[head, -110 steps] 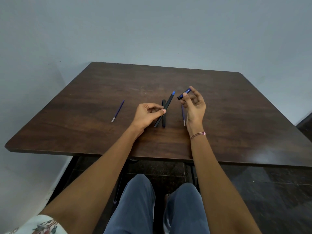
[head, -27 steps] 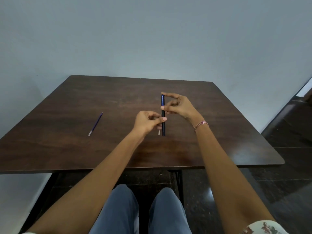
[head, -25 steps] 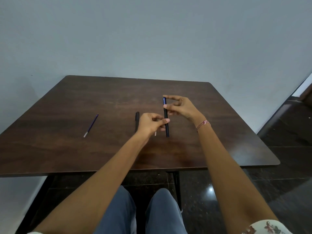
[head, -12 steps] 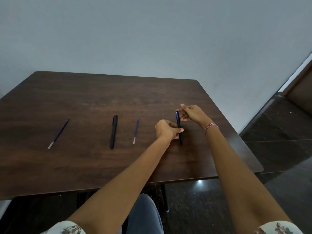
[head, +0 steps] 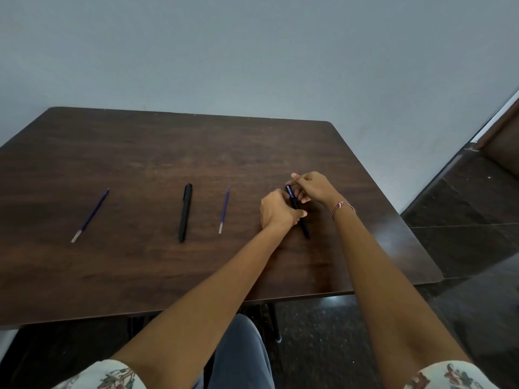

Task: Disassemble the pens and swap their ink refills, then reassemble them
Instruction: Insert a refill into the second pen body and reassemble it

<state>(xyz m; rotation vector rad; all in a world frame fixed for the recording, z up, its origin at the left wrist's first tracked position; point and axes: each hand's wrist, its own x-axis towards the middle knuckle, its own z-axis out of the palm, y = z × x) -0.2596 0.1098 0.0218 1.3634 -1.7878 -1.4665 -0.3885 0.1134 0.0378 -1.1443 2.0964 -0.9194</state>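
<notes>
while the blue end piece was held apart from the barrel a few seconds ago, it now sits on top of the blue-capped pen (head: 304, 228). both hands have brought that pen down low, well to the right of the black pen (head: 185, 213) lying on the table (head: 140, 276). i judge this pen closed up again and about to be set down.

well left of the black pen a purple refill (head: 90, 216) lies loose, and just right of the black pen lies a second refill (head: 224, 210). further right, the left hand (head: 276, 213) curls round the held pen's middle with the thumb across the barrel. the right hand (head: 311, 186) pinches the blue top with its fingertips. i cannot tell whether the pen's lower tip is touching the wood or just above it.

both barrels are opaque, so whether either holds a refill is hidden. the two refills in view lie outside any barrel, so the swap looks unfinished.
</notes>
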